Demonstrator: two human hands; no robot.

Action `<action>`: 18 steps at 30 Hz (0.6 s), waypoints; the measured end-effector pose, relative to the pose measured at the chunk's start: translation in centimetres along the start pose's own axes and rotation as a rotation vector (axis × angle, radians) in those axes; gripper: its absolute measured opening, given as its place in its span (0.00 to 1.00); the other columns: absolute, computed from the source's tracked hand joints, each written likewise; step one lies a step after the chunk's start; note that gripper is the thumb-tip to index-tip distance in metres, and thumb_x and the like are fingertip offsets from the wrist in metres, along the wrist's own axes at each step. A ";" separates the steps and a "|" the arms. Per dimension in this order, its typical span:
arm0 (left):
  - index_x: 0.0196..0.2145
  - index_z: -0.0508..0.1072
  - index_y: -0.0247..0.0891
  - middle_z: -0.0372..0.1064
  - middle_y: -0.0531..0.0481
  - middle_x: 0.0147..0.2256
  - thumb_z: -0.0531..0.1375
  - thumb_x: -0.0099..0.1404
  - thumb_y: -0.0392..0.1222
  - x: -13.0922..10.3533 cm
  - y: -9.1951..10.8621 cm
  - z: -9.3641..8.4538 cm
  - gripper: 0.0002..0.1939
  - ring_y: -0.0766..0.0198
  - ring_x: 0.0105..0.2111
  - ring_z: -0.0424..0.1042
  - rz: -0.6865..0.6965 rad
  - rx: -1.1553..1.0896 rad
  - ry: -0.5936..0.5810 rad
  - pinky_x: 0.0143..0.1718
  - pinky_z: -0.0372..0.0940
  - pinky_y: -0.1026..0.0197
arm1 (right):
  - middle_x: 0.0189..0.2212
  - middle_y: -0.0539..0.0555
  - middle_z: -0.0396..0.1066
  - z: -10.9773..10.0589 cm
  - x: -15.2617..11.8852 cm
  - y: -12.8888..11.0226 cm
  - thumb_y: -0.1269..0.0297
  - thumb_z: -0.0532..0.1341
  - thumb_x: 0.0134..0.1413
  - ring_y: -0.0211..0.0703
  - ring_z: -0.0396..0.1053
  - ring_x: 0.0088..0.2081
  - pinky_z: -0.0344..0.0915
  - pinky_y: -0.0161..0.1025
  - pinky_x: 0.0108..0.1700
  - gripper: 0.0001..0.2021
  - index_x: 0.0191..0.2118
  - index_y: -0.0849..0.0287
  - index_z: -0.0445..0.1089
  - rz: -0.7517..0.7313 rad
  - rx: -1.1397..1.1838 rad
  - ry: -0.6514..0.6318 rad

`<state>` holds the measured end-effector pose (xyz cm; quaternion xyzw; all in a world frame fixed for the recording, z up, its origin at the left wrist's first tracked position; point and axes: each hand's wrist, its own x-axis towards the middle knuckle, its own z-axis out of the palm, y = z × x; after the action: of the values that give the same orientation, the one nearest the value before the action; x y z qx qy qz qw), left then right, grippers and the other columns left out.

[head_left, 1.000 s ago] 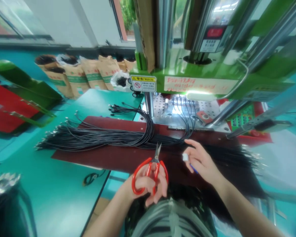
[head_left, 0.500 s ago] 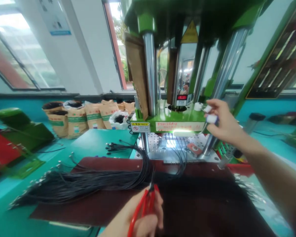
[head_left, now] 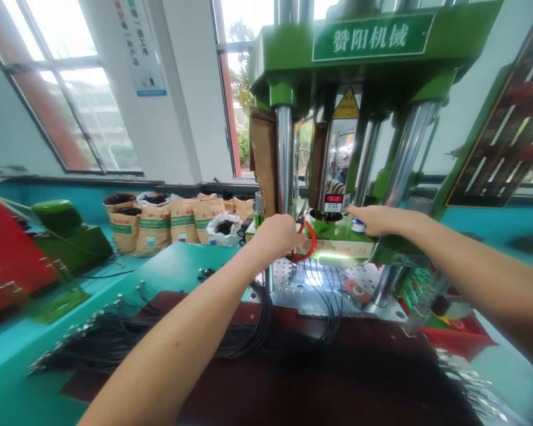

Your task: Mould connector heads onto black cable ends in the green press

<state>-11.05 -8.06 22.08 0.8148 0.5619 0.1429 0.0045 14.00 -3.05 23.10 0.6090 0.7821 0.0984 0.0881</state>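
Spreading over the lower left of the frame, black cables [head_left: 263,319] lie below the left hand [head_left: 278,232], whose grip is wrapped round red scissors [head_left: 312,241] near the centre, by the green press [head_left: 377,70]. Right of centre, the right hand [head_left: 371,220] is beside a blue-and-white piece [head_left: 358,226]; I cannot tell whether its grip holds that. A careless downward slip of the scissors could nick the wires [head_left: 323,287] below.

Scissors [head_left: 314,239] with a curved red handle are in the left hand [head_left: 278,234] (the rest is mostly hidden). The right hand [head_left: 375,220] holds a small blue-and-white thing [head_left: 358,226].
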 end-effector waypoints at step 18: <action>0.43 0.73 0.36 0.69 0.35 0.46 0.57 0.56 0.40 8.3 4.4 2.6 0.17 0.47 0.48 0.66 -0.132 0.299 -0.090 0.43 0.64 0.50 | 0.34 0.60 0.69 0.7 -0.5 -0.2 0.60 0.54 0.52 0.49 0.67 0.35 0.59 0.39 0.31 0.12 0.39 0.61 0.65 -0.155 -0.061 0.255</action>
<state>-3.64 -1.69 22.22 0.7732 0.6284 0.0206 -0.0822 14.11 -3.56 22.42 0.5266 0.8281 0.1916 0.0138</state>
